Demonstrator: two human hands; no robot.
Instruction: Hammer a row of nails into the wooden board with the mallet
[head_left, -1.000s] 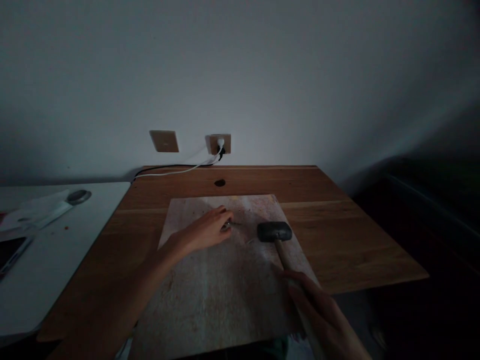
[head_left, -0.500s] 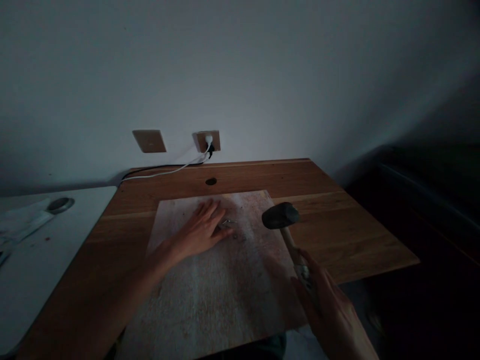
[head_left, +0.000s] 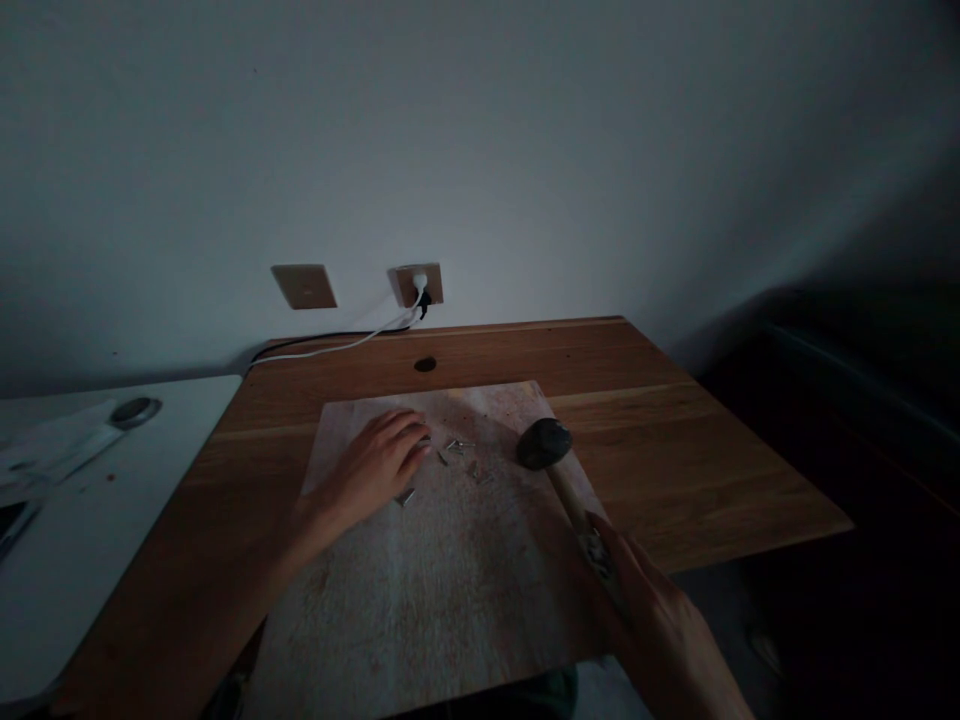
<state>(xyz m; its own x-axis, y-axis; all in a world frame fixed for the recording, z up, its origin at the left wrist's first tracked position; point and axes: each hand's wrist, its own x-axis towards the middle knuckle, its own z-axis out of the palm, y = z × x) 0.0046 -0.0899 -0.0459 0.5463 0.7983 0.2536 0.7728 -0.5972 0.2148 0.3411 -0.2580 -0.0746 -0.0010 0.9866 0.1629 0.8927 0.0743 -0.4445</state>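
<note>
A pale wooden board (head_left: 442, 580) lies on a brown wooden desk (head_left: 675, 460). My left hand (head_left: 375, 465) rests on the board's far left part with its fingers stretched out, touching small metal nails. Several nails (head_left: 465, 455) lie scattered just right of its fingertips. My right hand (head_left: 660, 630) is closed round the wooden handle of a hammer (head_left: 559, 475), whose dark head rests low at the board's right edge.
A white table (head_left: 90, 500) with papers and a round grey object (head_left: 135, 411) stands to the left. Behind the desk, a wall socket (head_left: 418, 284) holds plugs with a white cable (head_left: 337, 345) running left. A dark hole (head_left: 424, 364) marks the desk top.
The hammer head rose and came back down near the board's right edge. My left hand drew back to the left, uncovering the scattered nails. The view shifted slightly.
</note>
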